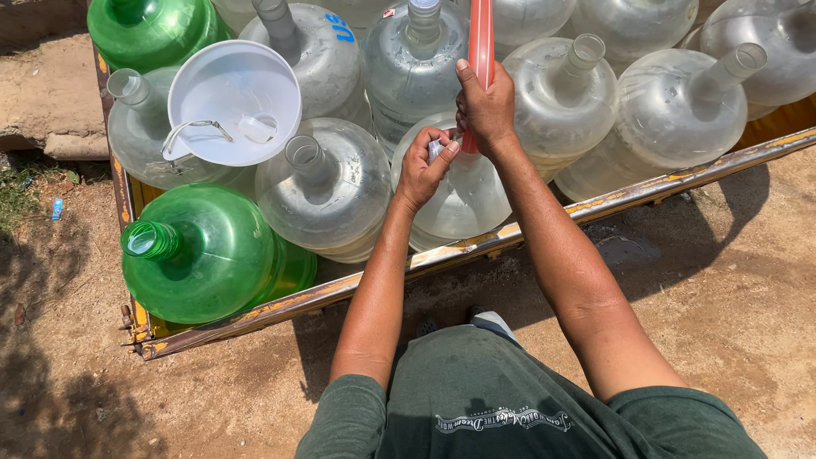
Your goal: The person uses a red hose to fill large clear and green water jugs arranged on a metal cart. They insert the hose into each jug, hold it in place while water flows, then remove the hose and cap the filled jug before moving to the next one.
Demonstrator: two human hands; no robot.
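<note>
A: Gripping what, exactly?

B: Right hand (484,106) wraps closed around a red hose (481,42), stiff-looking, light, held just above its lower end. Left hand (422,166) pinches a small white cap (436,149) over a clear jug (459,195).

A: Jugs full?

B: They look empty; a white funnel (225,98) rests on 1.

A clear jug (319,51) near the top has blue marks painted on its round side.

A red hose (481,42) stands upright over a clear water jug (459,200), its end at the jug's mouth.
</note>
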